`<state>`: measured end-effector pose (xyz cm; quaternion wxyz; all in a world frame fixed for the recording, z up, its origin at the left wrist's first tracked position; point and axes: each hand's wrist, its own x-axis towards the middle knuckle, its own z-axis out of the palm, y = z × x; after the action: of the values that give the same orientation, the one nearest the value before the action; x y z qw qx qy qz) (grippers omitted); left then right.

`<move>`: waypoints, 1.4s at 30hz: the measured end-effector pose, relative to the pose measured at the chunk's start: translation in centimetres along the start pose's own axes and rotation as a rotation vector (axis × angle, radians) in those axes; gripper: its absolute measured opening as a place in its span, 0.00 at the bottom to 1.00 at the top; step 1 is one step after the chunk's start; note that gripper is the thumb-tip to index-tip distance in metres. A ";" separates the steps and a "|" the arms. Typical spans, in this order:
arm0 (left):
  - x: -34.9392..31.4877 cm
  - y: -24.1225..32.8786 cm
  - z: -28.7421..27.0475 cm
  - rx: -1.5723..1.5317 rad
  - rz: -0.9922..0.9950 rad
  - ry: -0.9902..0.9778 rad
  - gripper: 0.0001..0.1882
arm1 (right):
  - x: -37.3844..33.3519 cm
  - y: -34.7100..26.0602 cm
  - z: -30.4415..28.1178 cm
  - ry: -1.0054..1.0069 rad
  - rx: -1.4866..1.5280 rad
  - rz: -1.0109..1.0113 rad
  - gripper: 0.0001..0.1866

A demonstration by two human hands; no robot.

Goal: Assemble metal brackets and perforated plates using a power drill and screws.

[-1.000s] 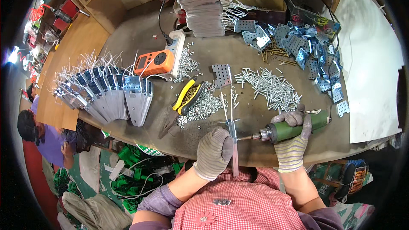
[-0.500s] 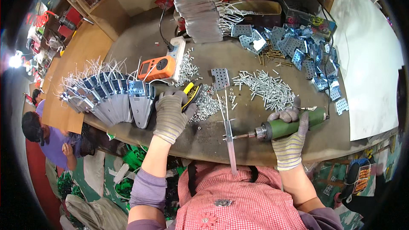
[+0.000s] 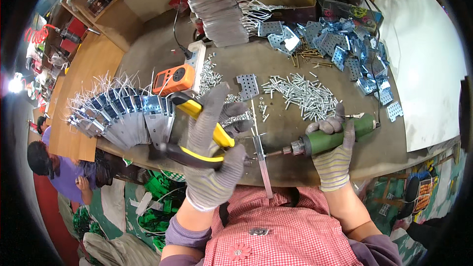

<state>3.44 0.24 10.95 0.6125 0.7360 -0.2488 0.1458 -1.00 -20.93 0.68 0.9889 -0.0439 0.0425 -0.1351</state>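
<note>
While gripping a green corded electric screwdriver (image 3: 322,142) in the right hand (image 3: 332,162), with fingers wrapped round its body, holding yellow-and-black pliers (image 3: 196,158) in the left hand (image 3: 209,180), with fingers hooked about the handles yet partly spread. Note the edge-on metal plate (image 3: 265,175) between both hands, taken here as the clock's centre, with its lower end past the rim of the bench (image 3: 300,172). Cannot tell the driver bit (image 3: 276,153) as seated or merely close. Could swivel the plate by pushing the bit from three o'clock without firm backing at nine; could drop the pliers through so loose a hold, or scatter nuts by swinging them wide. Count one screwdriver, one pair of pliers, one plate at centre, one lone perforated bracket (image 3: 248,87) at twelve, one orange meter (image 3: 172,79) between ten and eleven, one fan of wired plates (image 3: 125,123) at ten, one bracket heap (image 3: 330,44) at one, and, nearer at one, one silver screw pile (image 3: 305,96). Cannot number the nuts (image 3: 232,98) at eleven, partly hidden, nor any heaped pieces.
</note>
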 end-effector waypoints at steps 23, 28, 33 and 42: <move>-0.4 -0.6 2.3 -0.035 0.151 -0.163 0.35 | -0.7 1.6 1.9 0.049 -0.206 -0.089 0.24; -0.3 -0.9 2.5 -0.033 0.263 -0.115 0.25 | -0.7 1.7 2.0 0.056 -0.221 -0.080 0.26; -0.3 -2.4 2.2 0.045 0.334 0.034 0.24 | -0.4 0.7 1.2 0.034 -0.100 -0.109 0.23; 0.2 -2.1 1.9 0.011 0.331 -0.013 0.27 | -0.3 0.5 0.9 0.036 -0.045 -0.119 0.21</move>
<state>4.55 -1.36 8.95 0.5743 0.6894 -0.3698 0.2410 -1.05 -20.32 1.53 0.9770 -0.0662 0.0606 -0.1934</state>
